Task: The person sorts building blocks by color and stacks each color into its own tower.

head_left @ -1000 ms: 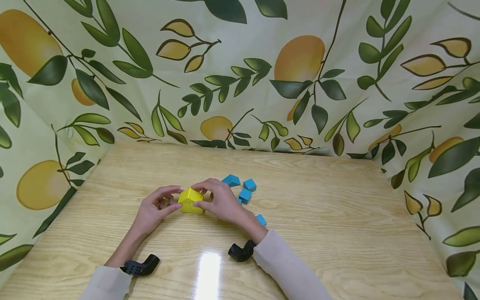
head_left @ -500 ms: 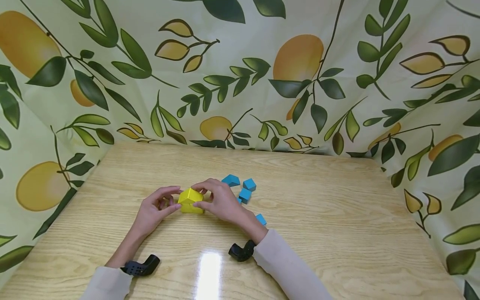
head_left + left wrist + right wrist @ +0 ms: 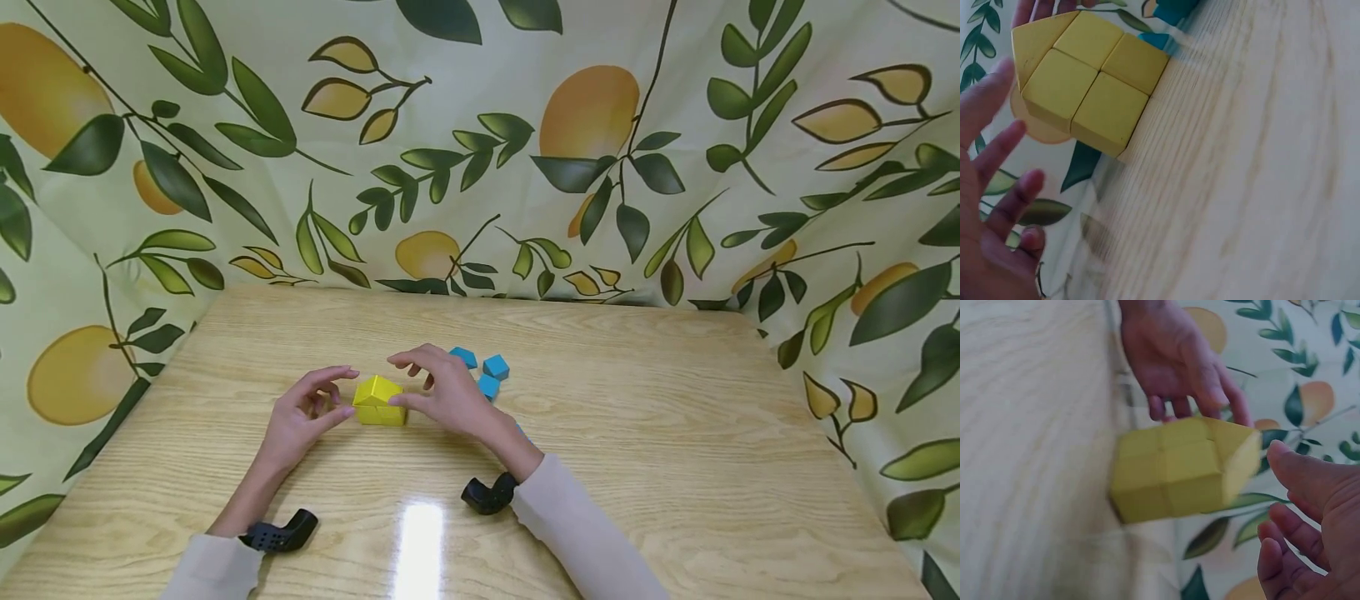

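Note:
A small house-shaped stack of yellow blocks (image 3: 380,413) stands on the table: several squarish blocks below, with a pointed roof block (image 3: 1044,44) on top. Left of it, my left hand (image 3: 300,412) has its fingers apart and loosely bent, holding nothing. In the left wrist view a gap shows between those fingers and the blocks. On the other side is my right hand (image 3: 453,396), thumb and fingers spread. The right wrist view shows the right thumb (image 3: 1304,472) clear of the yellow roof's side, and that hand grips nothing.
Several blue blocks lie behind and right of my right hand, among them two cubes (image 3: 496,367) (image 3: 489,387) and an angular block (image 3: 466,357). Another is mostly hidden behind the right wrist. A patterned fruit-and-leaf cloth (image 3: 480,167) stands along the wooden table's (image 3: 660,433) far edge.
My right fingers have let go of the yellow roof block and lifted up and away from it. My left fingers have drawn slightly left. The yellow stack stays standing.

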Motion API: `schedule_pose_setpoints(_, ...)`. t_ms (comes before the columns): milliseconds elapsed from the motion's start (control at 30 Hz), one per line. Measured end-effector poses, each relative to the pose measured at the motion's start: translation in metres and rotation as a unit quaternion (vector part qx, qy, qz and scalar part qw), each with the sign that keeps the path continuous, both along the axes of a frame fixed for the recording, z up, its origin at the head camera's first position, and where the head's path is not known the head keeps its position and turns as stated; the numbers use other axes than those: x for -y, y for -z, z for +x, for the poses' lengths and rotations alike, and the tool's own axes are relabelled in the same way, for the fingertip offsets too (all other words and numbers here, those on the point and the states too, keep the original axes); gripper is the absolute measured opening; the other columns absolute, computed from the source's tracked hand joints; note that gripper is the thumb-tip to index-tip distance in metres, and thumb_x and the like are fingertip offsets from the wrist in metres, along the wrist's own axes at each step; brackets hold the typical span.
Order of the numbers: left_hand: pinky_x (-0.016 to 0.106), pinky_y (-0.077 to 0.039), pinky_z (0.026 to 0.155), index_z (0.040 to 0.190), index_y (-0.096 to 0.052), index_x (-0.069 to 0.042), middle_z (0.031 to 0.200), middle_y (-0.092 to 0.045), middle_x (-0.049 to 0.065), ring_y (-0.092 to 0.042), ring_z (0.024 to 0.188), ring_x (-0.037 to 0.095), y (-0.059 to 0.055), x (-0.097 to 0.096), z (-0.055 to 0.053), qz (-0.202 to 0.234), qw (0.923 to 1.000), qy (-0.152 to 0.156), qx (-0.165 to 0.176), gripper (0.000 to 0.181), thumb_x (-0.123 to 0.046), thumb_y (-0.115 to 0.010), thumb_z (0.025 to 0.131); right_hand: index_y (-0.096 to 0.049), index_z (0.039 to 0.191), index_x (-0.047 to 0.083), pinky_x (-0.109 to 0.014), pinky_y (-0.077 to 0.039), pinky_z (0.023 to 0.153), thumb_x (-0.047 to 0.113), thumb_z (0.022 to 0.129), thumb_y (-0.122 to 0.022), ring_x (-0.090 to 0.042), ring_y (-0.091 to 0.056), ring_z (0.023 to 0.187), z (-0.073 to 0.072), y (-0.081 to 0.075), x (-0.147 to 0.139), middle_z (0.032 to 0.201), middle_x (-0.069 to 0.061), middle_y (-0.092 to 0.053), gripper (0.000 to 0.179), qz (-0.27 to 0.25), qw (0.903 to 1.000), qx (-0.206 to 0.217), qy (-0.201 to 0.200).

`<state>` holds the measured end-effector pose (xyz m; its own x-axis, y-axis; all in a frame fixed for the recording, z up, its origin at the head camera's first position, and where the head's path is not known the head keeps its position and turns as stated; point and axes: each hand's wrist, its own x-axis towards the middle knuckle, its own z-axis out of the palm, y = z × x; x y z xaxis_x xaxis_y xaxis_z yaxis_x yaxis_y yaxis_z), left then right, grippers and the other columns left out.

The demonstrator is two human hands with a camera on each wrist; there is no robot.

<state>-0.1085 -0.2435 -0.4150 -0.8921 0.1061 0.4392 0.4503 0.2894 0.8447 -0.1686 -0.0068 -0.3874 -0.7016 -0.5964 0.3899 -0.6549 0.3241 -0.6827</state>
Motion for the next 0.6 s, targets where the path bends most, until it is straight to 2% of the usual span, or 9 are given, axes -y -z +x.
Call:
schedule_pose_setpoints(167,0.029,-0.032,0.062,0.118,-0.060,0.007,0.107,-0.066,-0.003,-0.047,0.079,0.028,-0.013,-0.007,0.005,0.015,0.9984,-0.044,-0.033,0.047,0.017,-0.072,0.074,-0.064,0.122,0.010,-0.026,-0.050,0.068,0.021,0.082,-0.078,-0.011,-0.055,0.087,-0.002,-0.013,-0.021,0.105,0.001,-0.063,0.044,-0.034,0.9991,-0.003,0.026)
schedule_pose_setpoints(233,0.027,-0.033,0.063,0.117,-0.061,0.008,0.105,-0.065,-0.008,-0.047,0.078,0.026,-0.020,-0.011,0.008,0.026,0.9973,-0.052,-0.045,0.046,0.019,-0.071,0.073,-0.064,0.121,0.010,-0.029,-0.051,0.068,0.021,0.083,-0.076,-0.010,-0.055,0.084,-0.002,-0.017,-0.032,0.104,0.002,-0.063,0.041,-0.037,0.9986,-0.006,0.037)
schedule_pose_setpoints(333,0.025,-0.034,0.063,0.116,-0.059,0.012,0.105,-0.066,0.002,-0.048,0.077,0.023,-0.028,-0.017,0.010,0.060,0.9952,-0.036,-0.069,0.047,0.024,-0.067,0.072,-0.064,0.122,0.010,-0.034,-0.051,0.067,0.020,0.085,-0.075,-0.013,-0.055,0.083,-0.003,-0.023,-0.048,0.104,0.002,-0.063,0.040,-0.039,0.9982,-0.009,0.046)
schedule_pose_setpoints(467,0.020,-0.037,0.062,0.118,-0.054,0.016,0.106,-0.063,0.019,-0.049,0.075,0.018,-0.033,-0.025,0.009,0.119,0.9879,0.016,-0.098,0.051,0.031,-0.061,0.070,-0.063,0.123,0.010,-0.034,-0.051,0.067,0.021,0.086,-0.074,-0.018,-0.058,0.087,-0.003,-0.027,-0.070,0.107,0.003,-0.063,0.041,-0.037,0.9978,-0.012,0.054)
schedule_pose_setpoints(600,0.020,-0.039,0.062,0.121,-0.053,0.014,0.108,-0.062,0.019,-0.050,0.076,0.016,-0.029,-0.034,0.006,0.150,0.9825,0.056,-0.095,0.053,0.032,-0.059,0.072,-0.064,0.122,0.011,-0.030,-0.050,0.069,0.022,0.085,-0.075,-0.012,-0.057,0.087,-0.001,-0.025,-0.090,0.106,0.006,-0.063,0.039,-0.025,0.9967,-0.012,0.076)
